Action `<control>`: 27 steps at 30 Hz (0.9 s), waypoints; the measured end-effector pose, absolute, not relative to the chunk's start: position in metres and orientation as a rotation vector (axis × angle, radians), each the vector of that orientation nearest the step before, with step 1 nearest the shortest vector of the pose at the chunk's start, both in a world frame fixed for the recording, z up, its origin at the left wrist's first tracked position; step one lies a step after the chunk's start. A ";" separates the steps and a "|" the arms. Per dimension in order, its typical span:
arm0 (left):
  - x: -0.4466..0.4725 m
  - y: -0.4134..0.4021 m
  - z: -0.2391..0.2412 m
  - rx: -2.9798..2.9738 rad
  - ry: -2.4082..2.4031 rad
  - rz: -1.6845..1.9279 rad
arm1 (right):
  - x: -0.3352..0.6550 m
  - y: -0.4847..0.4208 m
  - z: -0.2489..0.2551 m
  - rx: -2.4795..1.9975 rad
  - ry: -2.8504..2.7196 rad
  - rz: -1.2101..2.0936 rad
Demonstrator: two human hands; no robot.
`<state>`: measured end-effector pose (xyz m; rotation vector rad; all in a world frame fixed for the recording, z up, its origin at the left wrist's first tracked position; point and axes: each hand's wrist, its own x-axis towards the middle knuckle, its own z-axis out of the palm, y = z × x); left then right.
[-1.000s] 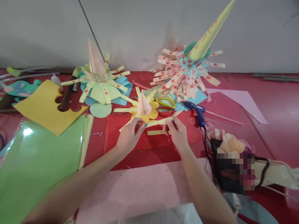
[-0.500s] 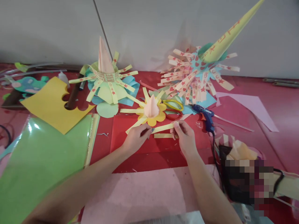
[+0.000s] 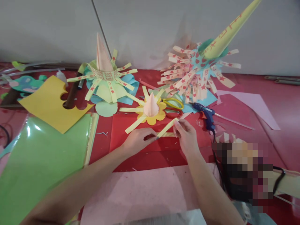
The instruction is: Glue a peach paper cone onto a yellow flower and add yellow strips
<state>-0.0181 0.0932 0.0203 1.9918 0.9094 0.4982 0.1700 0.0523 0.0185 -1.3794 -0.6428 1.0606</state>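
Note:
Between my hands is a pale yellow paper strip, slanting up to the right. My left hand pinches its lower end, and my right hand pinches the upper end. Under it, a second yellow strip lies on the red sheet, its right end partly behind my right fingers. Just beyond my hands sits a yellow paper flower with a pink paper cone standing at its centre. Several pale strips radiate from the flower.
Scissors with yellow and red handles lie right of the flower, near a blue glue gun. Two decorated paper cone pieces, one left and one right, stand against the wall. Green sheets and a cut yellow sheet lie left.
The strip has tilted from nearly level to a steep slant. My left hand has lowered its end, while my right hand has raised the other slightly.

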 end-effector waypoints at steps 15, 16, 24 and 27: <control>-0.018 0.091 0.017 2.330 0.796 0.608 | 0.157 0.049 0.020 -1.437 -0.940 1.039; -0.018 0.091 0.017 2.332 0.797 0.615 | 0.159 0.050 0.021 -1.442 -0.941 1.033; -0.017 0.088 0.019 2.416 0.669 0.577 | 0.229 0.050 0.035 -1.762 -0.794 0.158; -0.017 0.088 0.021 2.481 0.599 0.516 | 0.257 0.048 0.029 -1.975 -0.717 -0.186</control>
